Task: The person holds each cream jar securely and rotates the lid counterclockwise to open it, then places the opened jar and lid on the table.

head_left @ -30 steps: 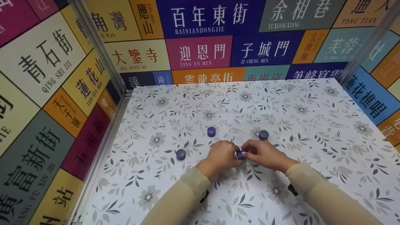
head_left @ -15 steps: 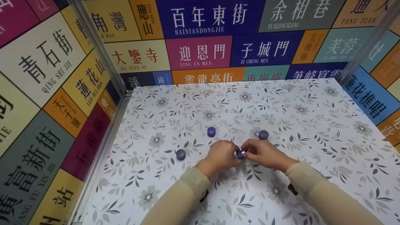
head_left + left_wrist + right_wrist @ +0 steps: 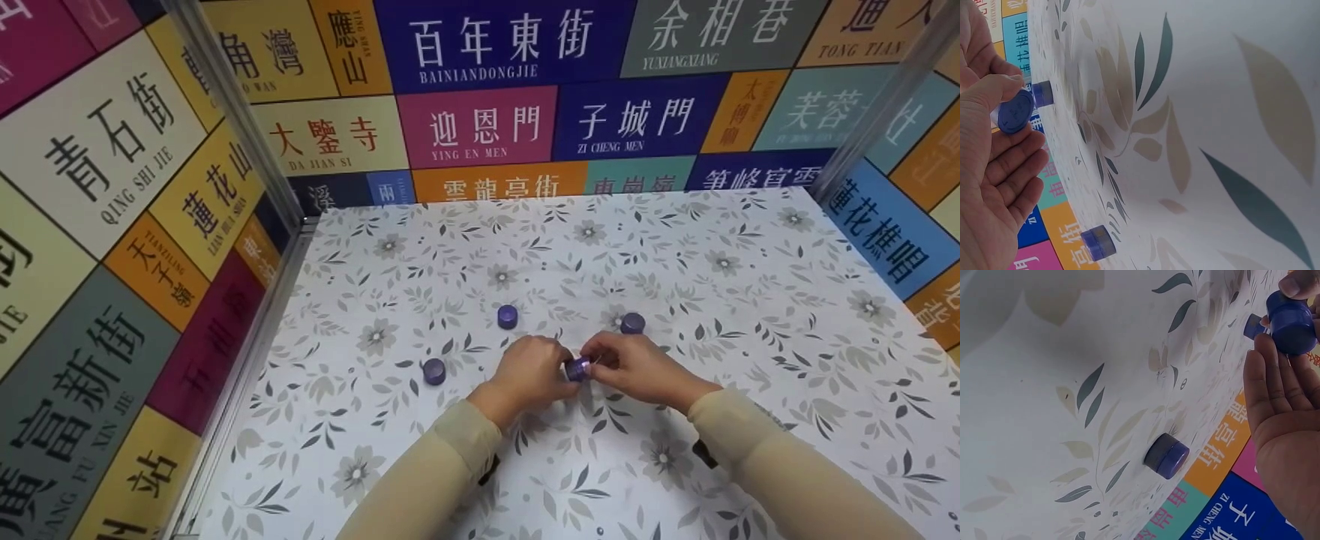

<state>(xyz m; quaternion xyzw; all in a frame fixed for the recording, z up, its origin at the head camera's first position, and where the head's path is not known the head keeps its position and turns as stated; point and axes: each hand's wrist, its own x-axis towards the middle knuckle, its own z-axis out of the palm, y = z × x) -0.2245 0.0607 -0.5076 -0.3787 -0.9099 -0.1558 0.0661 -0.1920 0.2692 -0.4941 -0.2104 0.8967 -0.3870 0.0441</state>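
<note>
Between both hands is a small purple jar (image 3: 578, 368), held over the middle of the table in the head view. My left hand (image 3: 527, 373) pinches it from the left, and in the left wrist view the thumb lies against the jar (image 3: 1017, 111) while the lower fingers stretch out beneath. From the other side my right hand (image 3: 636, 370) holds the same jar with thumb and fingertips. The right wrist view shows the jar (image 3: 1293, 325) among fingers, its dark band towards the upper end. Parts of it are hidden behind the fingers.
Three similar purple jars stand around the hands: a far jar (image 3: 508, 316), a left jar (image 3: 434, 371) and a right jar (image 3: 632, 324). The table (image 3: 360, 420) has a floral cover. Panels with Chinese lettering (image 3: 495, 45) enclose its back and sides.
The held jar has turned slightly, showing more of its shiny side. My right hand has shifted very slightly; my left hand stays nearly in place. The standing jars have not moved.
</note>
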